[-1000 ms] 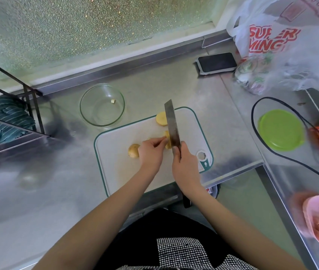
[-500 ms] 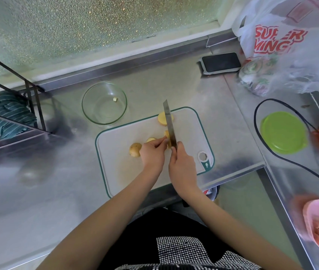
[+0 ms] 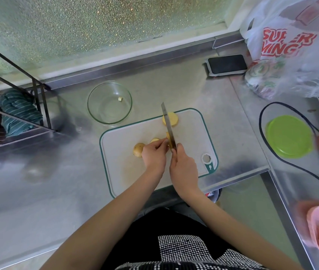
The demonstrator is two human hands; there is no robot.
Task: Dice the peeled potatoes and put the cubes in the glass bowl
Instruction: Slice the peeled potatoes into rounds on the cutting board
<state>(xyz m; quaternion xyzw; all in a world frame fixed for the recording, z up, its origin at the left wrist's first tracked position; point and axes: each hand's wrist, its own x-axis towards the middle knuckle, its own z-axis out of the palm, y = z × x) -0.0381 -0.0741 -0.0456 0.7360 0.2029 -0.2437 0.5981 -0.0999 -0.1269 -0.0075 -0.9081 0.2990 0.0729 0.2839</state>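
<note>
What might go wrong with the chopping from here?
1. The left hand pins the potato piece right against the knife, so its fingertips could get nicked.
2. The potato half lies loose beside that hand and might get knocked off the board.
3. The bowl sits off the board, so carried cubes may drop on the counter.

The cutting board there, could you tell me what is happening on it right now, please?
A person is slicing potato on the cutting board. The right hand grips the knife, its blade down in the potato piece that the left hand steadies with its fingers. One cut slice lies at the board's far edge, and a whole potato waits left of the hands. The glass bowl holds only one small piece.
</note>
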